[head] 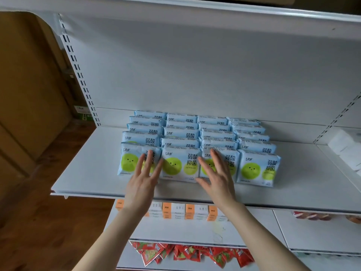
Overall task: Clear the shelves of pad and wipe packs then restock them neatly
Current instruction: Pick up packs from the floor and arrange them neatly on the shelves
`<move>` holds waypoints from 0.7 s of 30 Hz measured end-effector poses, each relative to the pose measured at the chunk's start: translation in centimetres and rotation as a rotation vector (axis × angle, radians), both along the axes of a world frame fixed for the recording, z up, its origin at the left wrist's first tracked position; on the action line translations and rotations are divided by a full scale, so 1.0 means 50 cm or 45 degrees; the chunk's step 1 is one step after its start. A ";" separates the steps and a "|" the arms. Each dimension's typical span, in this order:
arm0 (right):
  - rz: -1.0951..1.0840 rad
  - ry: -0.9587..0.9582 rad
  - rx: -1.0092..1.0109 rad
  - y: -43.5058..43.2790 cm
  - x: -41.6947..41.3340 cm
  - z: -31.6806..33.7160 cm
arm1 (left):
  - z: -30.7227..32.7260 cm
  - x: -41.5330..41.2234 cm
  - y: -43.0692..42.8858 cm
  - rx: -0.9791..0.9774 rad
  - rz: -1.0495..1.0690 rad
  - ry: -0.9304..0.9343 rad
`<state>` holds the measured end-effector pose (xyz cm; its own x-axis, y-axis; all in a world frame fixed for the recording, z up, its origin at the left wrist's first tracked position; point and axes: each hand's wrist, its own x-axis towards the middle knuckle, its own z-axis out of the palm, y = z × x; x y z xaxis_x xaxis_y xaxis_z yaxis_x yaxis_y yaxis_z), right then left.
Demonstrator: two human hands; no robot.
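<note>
Head view: pale blue pad packs (pixel 179 165) with green smiling circles stand in four columns on the shelf (pixel 88 173). The left hand (pixel 142 178) and the right hand (pixel 217 175) touch the front packs with straight fingers, gripping nothing.

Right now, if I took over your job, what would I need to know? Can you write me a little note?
Left hand: open, straight fingers on the first column's front pack.
Right hand: open, straight fingers on the third column's front pack.
Blue pad packs: four columns standing on the white shelf.
Done: this shelf looks restocked.
Left: probably just squaring up the fronts; neither hand holds anything.
</note>
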<state>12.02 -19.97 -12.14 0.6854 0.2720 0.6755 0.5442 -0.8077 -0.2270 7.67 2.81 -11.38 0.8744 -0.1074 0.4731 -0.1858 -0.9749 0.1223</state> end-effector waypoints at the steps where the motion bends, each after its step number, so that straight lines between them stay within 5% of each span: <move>1: 0.007 0.019 -0.001 -0.002 -0.003 0.003 | 0.006 0.002 0.004 0.017 0.009 0.003; 9: -0.078 0.051 0.243 -0.064 -0.047 0.031 | 0.012 -0.003 -0.017 0.017 0.037 -0.047; 15: -0.551 0.199 0.406 -0.176 -0.061 0.019 | -0.017 0.001 -0.115 0.148 -0.395 -0.171; 21: -0.570 0.427 0.340 -0.225 -0.031 0.016 | 0.013 0.038 -0.194 0.318 -0.454 -0.092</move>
